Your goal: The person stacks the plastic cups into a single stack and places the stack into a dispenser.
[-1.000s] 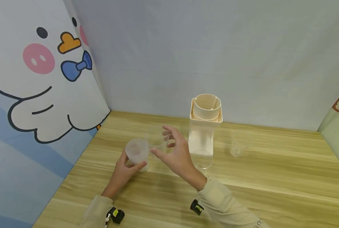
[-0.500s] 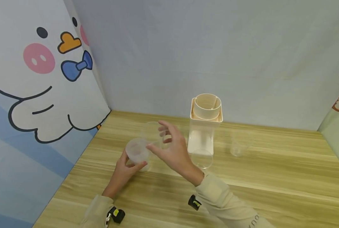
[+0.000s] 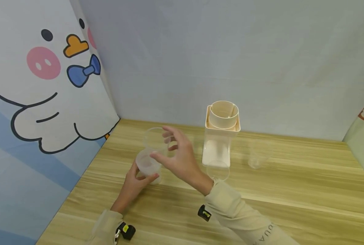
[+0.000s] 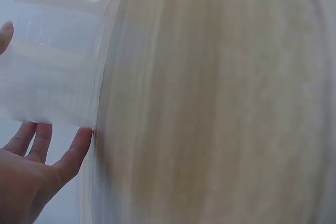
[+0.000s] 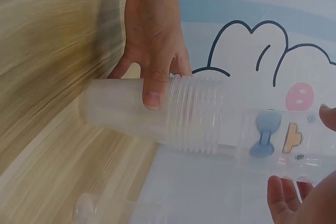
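At the left of the table my left hand (image 3: 135, 185) grips a stack of clear plastic cups (image 3: 147, 166), which stands upright. Several nested rims of the stack show in the right wrist view, where the left thumb (image 5: 153, 94) lies along its side. My right hand (image 3: 180, 158) holds a single clear plastic cup (image 3: 155, 139) by its side, tilted and just above the stack's mouth. In the right wrist view this single cup (image 5: 268, 140) lines up roughly with the stack's open end, with a small gap between them.
A cream-coloured box with a round open top (image 3: 223, 115) stands at the back, right of my hands. One clear cup (image 3: 218, 170) is in front of it, partly behind my right wrist. Another clear cup (image 3: 256, 160) stands further right. Fabric walls (image 3: 261, 68) edge the table.
My right hand has moved left and away from me with the single cup, from beside the stack to over its mouth. My left hand and the stack have stayed in place.
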Demonstrator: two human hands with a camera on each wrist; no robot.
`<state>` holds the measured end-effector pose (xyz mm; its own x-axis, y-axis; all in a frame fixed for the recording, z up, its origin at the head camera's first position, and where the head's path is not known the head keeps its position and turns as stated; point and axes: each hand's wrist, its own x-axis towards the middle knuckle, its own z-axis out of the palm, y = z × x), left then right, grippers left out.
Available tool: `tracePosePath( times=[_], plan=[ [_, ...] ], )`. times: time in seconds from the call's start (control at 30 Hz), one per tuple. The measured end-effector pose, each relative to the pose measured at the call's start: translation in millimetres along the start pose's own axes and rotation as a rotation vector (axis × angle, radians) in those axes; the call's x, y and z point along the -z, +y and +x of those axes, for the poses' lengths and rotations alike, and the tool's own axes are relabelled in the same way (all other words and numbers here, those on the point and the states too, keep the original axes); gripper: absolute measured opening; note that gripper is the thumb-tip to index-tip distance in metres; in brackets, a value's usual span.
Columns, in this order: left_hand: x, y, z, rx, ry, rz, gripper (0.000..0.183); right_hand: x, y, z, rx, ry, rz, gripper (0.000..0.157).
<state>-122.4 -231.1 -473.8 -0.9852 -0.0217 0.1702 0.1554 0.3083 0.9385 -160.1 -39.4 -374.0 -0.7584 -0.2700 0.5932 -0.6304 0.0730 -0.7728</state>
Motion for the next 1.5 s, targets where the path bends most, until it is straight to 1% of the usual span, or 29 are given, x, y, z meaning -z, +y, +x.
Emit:
tracePosePath(
  times=[0.33, 0.63, 0.83, 1.03, 1.27, 1.4, 1.47, 1.5],
  plan=[
    [0.4, -0.6, 1.0, 0.016, -0.016, -0.015, 0.077, -8.1, 0.0, 6.0, 0.019, -0.003, 0.018, 0.070],
    [0.5, -2.3, 1.6, 0.010, -0.028, -0.012, 0.075, -15.0, 8.2, 5.6, 0.013, -0.046, 0.017, 0.070],
    [0.8, -1.6, 1.4, 0.012, -0.033, -0.024, 0.075, -17.3, 10.0, 5.9, -0.001, -0.056, 0.012, 0.070],
    [1.1, -0.3, 0.8, 0.020, -0.029, -0.023, 0.075, -20.5, 13.1, 5.2, -0.022, -0.096, 0.005, 0.069],
    [1.2, 0.0, 0.6, 0.024, -0.031, -0.023, 0.073, -23.7, 19.6, 0.9, -0.030, -0.159, -0.057, 0.071],
    [1.3, -0.6, 0.1, 0.014, -0.036, -0.025, 0.073, -24.6, 21.5, -1.1, -0.037, -0.182, -0.072, 0.071],
    [1.5, -1.6, -0.3, -0.009, -0.037, -0.020, 0.072, -24.9, 21.2, -1.7, -0.038, -0.188, -0.078, 0.071],
    [1.7, -5.0, 0.4, -0.014, -0.036, -0.021, 0.073, -25.1, 21.0, -2.1, -0.042, -0.192, -0.081, 0.071]
  ],
)
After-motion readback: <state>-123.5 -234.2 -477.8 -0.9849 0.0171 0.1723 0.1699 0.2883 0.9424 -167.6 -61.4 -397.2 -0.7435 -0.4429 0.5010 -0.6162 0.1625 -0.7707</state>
